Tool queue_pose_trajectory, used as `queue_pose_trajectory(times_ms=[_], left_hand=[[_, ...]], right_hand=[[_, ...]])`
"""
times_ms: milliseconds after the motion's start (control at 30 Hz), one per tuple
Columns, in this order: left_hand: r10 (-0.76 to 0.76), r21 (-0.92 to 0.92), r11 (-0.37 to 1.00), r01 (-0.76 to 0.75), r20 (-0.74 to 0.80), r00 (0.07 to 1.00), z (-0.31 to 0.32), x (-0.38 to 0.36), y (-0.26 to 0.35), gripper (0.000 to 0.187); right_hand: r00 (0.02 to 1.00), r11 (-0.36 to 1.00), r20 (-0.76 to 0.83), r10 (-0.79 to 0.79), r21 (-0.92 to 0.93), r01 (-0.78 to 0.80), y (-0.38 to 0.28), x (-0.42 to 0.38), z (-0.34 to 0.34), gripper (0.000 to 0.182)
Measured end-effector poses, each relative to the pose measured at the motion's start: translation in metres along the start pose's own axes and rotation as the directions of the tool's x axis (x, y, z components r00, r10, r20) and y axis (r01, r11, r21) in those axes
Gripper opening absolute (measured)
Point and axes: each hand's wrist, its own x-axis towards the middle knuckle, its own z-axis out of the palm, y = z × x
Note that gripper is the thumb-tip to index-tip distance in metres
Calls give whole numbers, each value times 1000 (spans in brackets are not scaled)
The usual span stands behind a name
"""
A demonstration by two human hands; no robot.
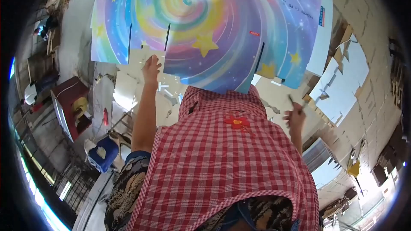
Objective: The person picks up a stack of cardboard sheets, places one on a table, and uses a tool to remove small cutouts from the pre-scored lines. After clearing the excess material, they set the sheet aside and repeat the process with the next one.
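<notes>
A large flat cardboard sheet with a pastel swirl, yellow stars and printed text lies in front of me, with dark slots cut along its near part. My left hand is at the sheet's near edge, fingers partly curled beside a small tab; whether it grips the tab is unclear. To the right, below the sheet's near right corner, my right hand has its fingers wrapped round a thin dark tool, apart from the sheet. The red checked apron covers my front.
Small white paper scraps lie beyond the apron. On the right are stacked pale sheets with jagged edges. A red box-like stand and a blue container are on the left. A yellow object is at the lower right.
</notes>
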Motion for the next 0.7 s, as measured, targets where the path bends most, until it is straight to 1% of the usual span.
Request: queue_pose_trajectory(times_ms=[33, 100, 133, 167, 233, 267, 333, 367, 400, 467, 533, 633, 667, 700], left_hand=[[-2, 11, 1000, 2, 1, 1000, -3, -8, -7, 41], [31, 10, 999, -34, 215, 976, -6, -18, -19, 43], [38, 17, 999, -43, 232, 972, -5, -24, -21, 43], [84, 62, 993, -104, 264, 961, -3, -29, -22, 41], [171, 138, 964, -229, 341, 924, -1, -29, -21, 37], [175, 127, 964, -234, 360, 916, -2, -27, -21, 37], [287, 140, 914, -382, 442, 850, -5, -25, -21, 36], [349, 138, 878, -459, 474, 809, -6, -21, -21, 36], [362, 123, 876, -467, 474, 803, -8, -17, -21, 36], [355, 168, 858, -486, 489, 797, -11, -11, -24, 32], [353, 189, 846, -499, 503, 789, -7, -10, -23, 30], [332, 198, 843, -499, 539, 774, -11, -10, -17, 27], [335, 198, 840, -505, 543, 770, -10, -8, -21, 27], [319, 115, 893, -434, 519, 793, -8, -5, -30, 27]], right_hand=[[991, 1000, 132, 30, 4, -31, 7, -5, 16, 36], [977, 1000, 213, 24, -14, -21, 5, -11, 53, 36], [968, 997, 246, -55, -31, 64, -1, -16, 72, 36], [952, 988, 274, -134, -40, 151, -7, -18, 87, 37], [886, 930, 282, -367, 115, 349, 25, 9, 126, 39], [891, 928, 261, -371, 111, 354, 19, 5, 134, 39], [907, 911, 261, -330, -162, 379, 4, -10, 151, 36], [903, 903, 253, -346, -170, 394, 3, -8, 152, 36], [902, 897, 243, -356, -182, 403, 6, -6, 155, 36], [903, 891, 225, -365, -196, 409, 15, -4, 164, 37], [906, 896, 206, -369, -180, 405, 4, -16, 165, 37], [915, 907, 175, -363, -160, 390, -12, -40, 166, 36], [935, 935, 158, -318, -115, 337, -14, -44, 165, 37], [951, 957, 147, -272, -67, 284, -17, -47, 165, 37]])
